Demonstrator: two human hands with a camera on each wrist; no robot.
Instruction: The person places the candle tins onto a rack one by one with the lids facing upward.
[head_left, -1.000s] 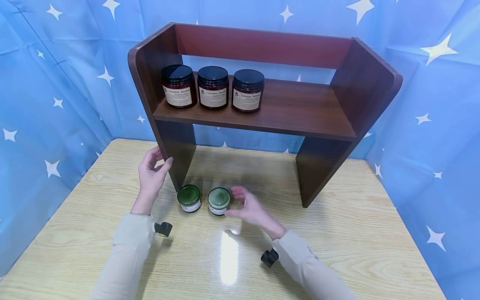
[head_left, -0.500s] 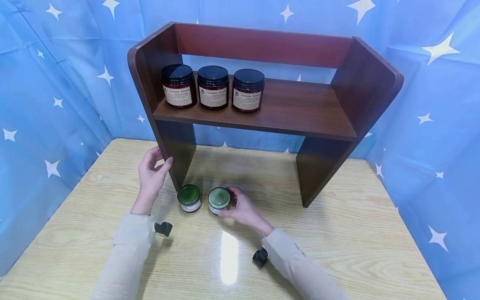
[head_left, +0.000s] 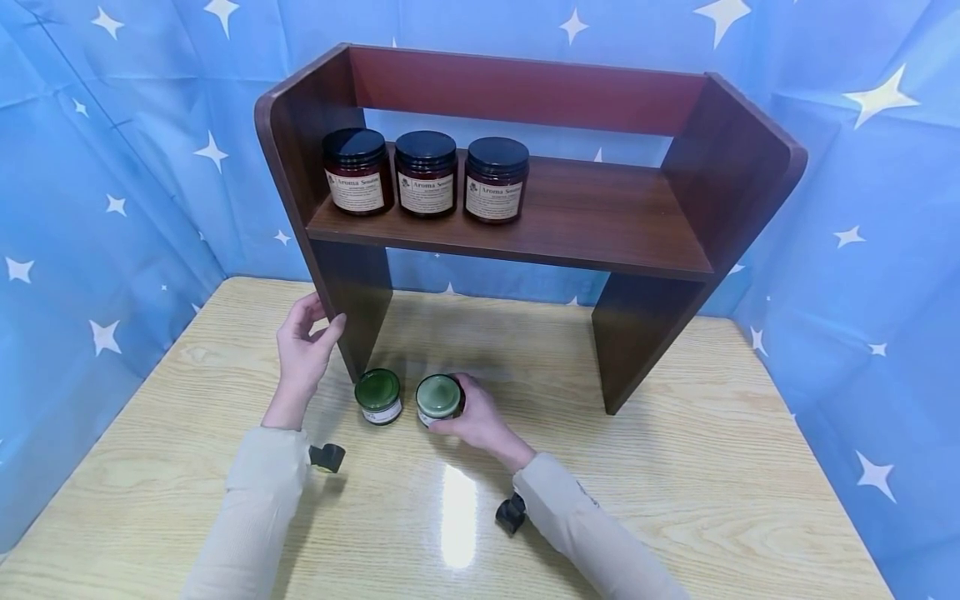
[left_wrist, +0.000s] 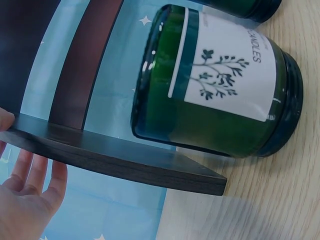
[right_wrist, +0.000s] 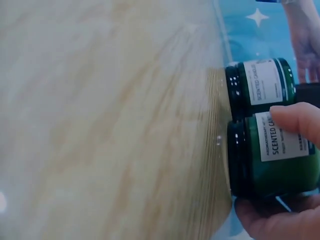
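In the head view my left hand (head_left: 302, 354) holds the front edge of the dark wooden shelf unit's left side panel (head_left: 352, 308), thumb on one face and fingers on the other. The left wrist view shows the same hand (left_wrist: 32, 200) beside the panel (left_wrist: 125, 160). My right hand (head_left: 483, 421) grips a pale-topped green candle jar (head_left: 438, 396) on the table. In the right wrist view its thumb (right_wrist: 300, 117) lies on the label of that jar (right_wrist: 280, 175). Left of it, a darker green candle jar (head_left: 378, 389) stands near the panel's foot.
Three dark candle jars with black lids, the middle one (head_left: 427, 175) among them, stand in a row on the left of the upper shelf board (head_left: 600, 204). The light wood table (head_left: 720, 492) lies beneath. A blue star-patterned cloth (head_left: 862, 275) hangs behind.
My right hand has moved left and taken hold of the pale-topped candle jar, which stays about where it was. The left hand has kept its place on the shelf unit.
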